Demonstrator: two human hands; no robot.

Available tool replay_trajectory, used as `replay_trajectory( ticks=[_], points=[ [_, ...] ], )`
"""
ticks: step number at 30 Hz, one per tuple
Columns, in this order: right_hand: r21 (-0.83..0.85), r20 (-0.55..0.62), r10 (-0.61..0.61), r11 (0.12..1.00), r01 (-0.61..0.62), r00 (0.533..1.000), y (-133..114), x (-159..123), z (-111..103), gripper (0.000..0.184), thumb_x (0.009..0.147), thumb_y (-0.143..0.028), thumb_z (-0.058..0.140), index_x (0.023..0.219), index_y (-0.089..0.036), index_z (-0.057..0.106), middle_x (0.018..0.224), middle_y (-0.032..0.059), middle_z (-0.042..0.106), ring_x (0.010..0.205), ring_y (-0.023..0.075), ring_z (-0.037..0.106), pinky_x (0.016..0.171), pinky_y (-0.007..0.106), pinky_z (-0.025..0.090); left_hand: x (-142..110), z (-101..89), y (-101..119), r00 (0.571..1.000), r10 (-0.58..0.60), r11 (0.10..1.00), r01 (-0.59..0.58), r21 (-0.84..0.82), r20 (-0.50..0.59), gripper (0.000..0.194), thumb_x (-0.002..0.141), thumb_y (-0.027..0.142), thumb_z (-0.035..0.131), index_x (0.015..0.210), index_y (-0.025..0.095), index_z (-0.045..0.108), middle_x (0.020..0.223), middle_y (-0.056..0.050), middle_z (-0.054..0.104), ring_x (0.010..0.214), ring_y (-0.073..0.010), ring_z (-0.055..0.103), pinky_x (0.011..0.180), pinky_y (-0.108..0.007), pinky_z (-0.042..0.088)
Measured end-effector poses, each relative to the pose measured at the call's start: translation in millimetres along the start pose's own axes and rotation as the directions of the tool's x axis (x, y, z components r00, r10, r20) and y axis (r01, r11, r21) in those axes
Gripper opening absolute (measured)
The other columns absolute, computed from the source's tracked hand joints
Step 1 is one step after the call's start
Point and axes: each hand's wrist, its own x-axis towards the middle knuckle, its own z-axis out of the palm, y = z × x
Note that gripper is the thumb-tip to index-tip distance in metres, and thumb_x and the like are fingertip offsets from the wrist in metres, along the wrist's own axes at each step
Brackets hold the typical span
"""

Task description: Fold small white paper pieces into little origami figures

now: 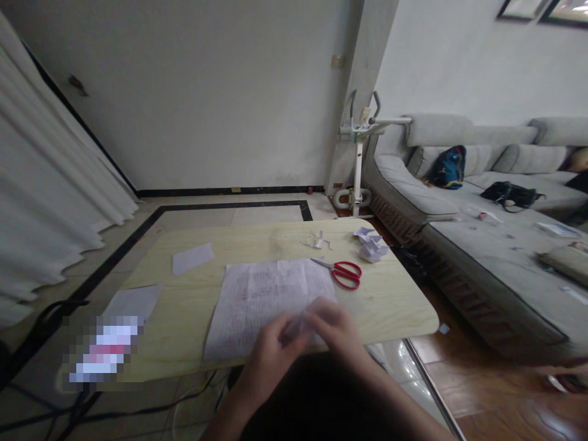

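Observation:
My left hand [275,343] and my right hand [331,321] meet over the near edge of the table. Between them they pinch a small piece of paper [301,324], blurred by motion and partly covered by the fingers. Under the hands lies a large printed sheet [266,297], creased across its middle. Red-handled scissors [345,274] rest just right of it, their blades pointing left onto the sheet's corner. Thin paper scraps [319,241] are scattered behind the scissors. Crumpled or folded paper pieces [371,246] sit near the right back corner.
On the left of the wooden table [390,300] lie a small white paper [193,258] and another sheet [138,301]. A pixelated patch [105,349] covers the left front corner. Cables [138,410] run along the floor. To the right stand a grey sofa [496,269] and white exercise equipment [359,159].

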Motion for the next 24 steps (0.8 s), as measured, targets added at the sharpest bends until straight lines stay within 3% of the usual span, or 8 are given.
replay_trajectory(
  ticks=[5,10,15,19,24],
  points=[
    [0.074,0.038,0.051,0.996,-0.054,0.998,-1.7,-0.3,1.0,0.023,0.08,-0.036,0.066,0.069,-0.017,0.06,0.06,-0.0018,0.058,0.056,0.0135,0.056,0.056,0.025,0.043,-0.5,1.8,-1.2,0.999,-0.045,0.998,0.046,-0.03,0.017,0.032,0.086,0.046,0.056,0.084,0.016,0.066,0.073,0.0,0.063,0.067,-0.0155,0.058,0.057,-0.021,0.043],
    [-0.013,0.072,0.048,0.999,-0.047,0.996,-5.2,0.0,-3.1,0.023,0.08,-0.036,0.066,0.069,-0.017,0.063,0.066,-0.0002,0.06,0.063,0.0142,0.056,0.06,0.025,0.044,-0.5,0.1,0.6,0.998,-0.015,0.998,0.02,-0.066,0.066,0.034,0.089,0.045,0.052,0.096,0.016,0.067,0.081,-0.003,0.068,0.075,-0.0183,0.062,0.063,-0.024,0.046],
    [0.057,0.092,0.066,0.996,-0.071,0.994,-6.2,-0.2,-3.6,0.023,0.079,-0.037,0.067,0.069,-0.017,0.062,0.063,-0.0013,0.06,0.06,0.0137,0.056,0.059,0.025,0.045,-1.1,-1.0,3.5,0.999,-0.012,0.999,0.015,-0.05,0.053,0.035,0.09,0.046,0.05,0.086,0.016,0.067,0.075,-0.002,0.066,0.071,-0.0174,0.061,0.061,-0.023,0.046],
    [0.114,0.05,0.073,0.99,-0.078,0.996,-3.5,0.1,-1.1,0.024,0.077,-0.039,0.069,0.068,-0.017,0.062,0.061,-0.0015,0.06,0.059,0.0137,0.056,0.058,0.025,0.045,-0.6,-0.3,4.9,0.998,-0.054,0.997,0.055,-0.05,0.026,0.03,0.086,0.044,0.055,0.089,0.016,0.067,0.071,0.0,0.064,0.064,-0.015,0.059,0.057,-0.022,0.045],
    [0.139,0.002,0.088,0.986,-0.088,0.996,-0.5,0.1,1.4,0.024,0.075,-0.038,0.071,0.068,-0.017,0.062,0.062,-0.0013,0.06,0.06,0.0132,0.056,0.057,0.024,0.044,1.6,2.0,-0.6,1.0,-0.02,1.0,0.02,-0.007,0.002,0.02,0.081,0.034,0.062,0.091,0.017,0.066,0.074,0.0,0.064,0.067,-0.0153,0.058,0.058,-0.022,0.045]
  ],
)
